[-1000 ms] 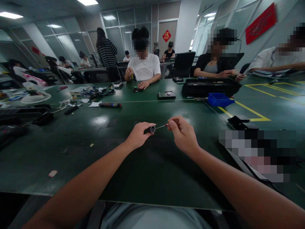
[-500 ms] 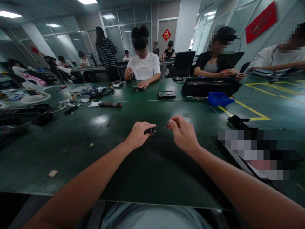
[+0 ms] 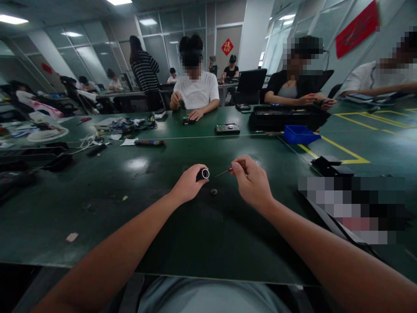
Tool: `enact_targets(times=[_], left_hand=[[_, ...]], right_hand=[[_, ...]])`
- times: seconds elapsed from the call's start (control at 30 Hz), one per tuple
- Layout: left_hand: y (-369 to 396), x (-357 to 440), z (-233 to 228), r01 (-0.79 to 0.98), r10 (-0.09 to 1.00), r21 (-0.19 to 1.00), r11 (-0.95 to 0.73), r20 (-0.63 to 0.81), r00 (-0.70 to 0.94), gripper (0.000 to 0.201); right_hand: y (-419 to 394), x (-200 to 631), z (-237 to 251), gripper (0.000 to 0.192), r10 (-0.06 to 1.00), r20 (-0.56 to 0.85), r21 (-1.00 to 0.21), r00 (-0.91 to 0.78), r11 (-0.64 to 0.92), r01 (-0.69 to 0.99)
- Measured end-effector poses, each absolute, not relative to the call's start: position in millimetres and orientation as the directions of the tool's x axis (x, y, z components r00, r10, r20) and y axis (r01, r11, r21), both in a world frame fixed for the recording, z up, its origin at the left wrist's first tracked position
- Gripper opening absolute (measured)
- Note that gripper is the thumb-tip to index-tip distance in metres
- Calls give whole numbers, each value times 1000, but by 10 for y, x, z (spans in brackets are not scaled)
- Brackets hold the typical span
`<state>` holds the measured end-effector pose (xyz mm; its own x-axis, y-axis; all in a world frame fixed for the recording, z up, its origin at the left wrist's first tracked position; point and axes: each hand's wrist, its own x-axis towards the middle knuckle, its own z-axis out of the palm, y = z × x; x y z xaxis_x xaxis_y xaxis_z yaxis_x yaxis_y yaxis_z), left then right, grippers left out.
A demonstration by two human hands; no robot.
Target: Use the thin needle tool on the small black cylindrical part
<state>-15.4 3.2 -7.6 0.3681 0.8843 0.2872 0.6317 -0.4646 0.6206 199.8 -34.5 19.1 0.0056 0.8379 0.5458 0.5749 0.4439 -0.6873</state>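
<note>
My left hand [image 3: 190, 182] is wrapped around a short black tube [image 3: 203, 174], its open, silver-rimmed end turned to the right and toward me. My right hand [image 3: 252, 180] grips the reddish handle of a screwdriver [image 3: 223, 172]. The thin metal shaft points left, its tip a little apart from the tube's mouth. Below the gap between both hands, a small dark round part [image 3: 214, 191] lies on the green table [image 3: 202, 243]; its exact kind is too small to tell.
Beyond my hands lie a hard drive [image 3: 227, 128], a blue tray [image 3: 301, 134] and a long black case [image 3: 288, 118]. To the left are a dark cylindrical tool [image 3: 150, 142], tangled cables [image 3: 89, 142] and black parts. A person in a white shirt [image 3: 195, 89] works across the table.
The small round part has come out of the tube's end and dropped onto the table. The tube has tipped so its open mouth shows, and the screwdriver tip has drawn back slightly.
</note>
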Motion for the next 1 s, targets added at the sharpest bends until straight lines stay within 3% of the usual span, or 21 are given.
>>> enact_targets(times=[0.13, 0.27, 0.47, 0.6, 0.7, 0.8, 1.0], left_hand=[[-8, -155, -52, 645, 885, 614, -454, 229, 406, 39], [-59, -131, -45, 703, 839, 483, -522, 143, 525, 51], [-96, -57, -27, 754, 779, 230, -615, 25, 627, 48], [-127, -14, -1, 752, 761, 148, -643, 11, 649, 35], [-135, -16, 5, 750, 768, 197, -631, 25, 640, 31], [-101, -70, 19, 743, 795, 319, -589, 66, 603, 29], [130, -308, 115, 678, 894, 584, -446, 266, 359, 21]], right_hand=[[-358, 1999, 207, 16, 834, 552, -681, 2, 449, 578], [-356, 2002, 211, 16, 832, 555, -682, 6, 451, 576], [-345, 2015, 204, 17, 834, 552, -690, -3, 459, 560], [-343, 2013, 205, 18, 837, 548, -688, -3, 452, 568], [-335, 2014, 202, 18, 833, 553, -683, -1, 454, 572], [-319, 2021, 188, 18, 829, 560, -686, 9, 457, 566], [-282, 2036, 143, 18, 820, 572, -691, 16, 471, 548]])
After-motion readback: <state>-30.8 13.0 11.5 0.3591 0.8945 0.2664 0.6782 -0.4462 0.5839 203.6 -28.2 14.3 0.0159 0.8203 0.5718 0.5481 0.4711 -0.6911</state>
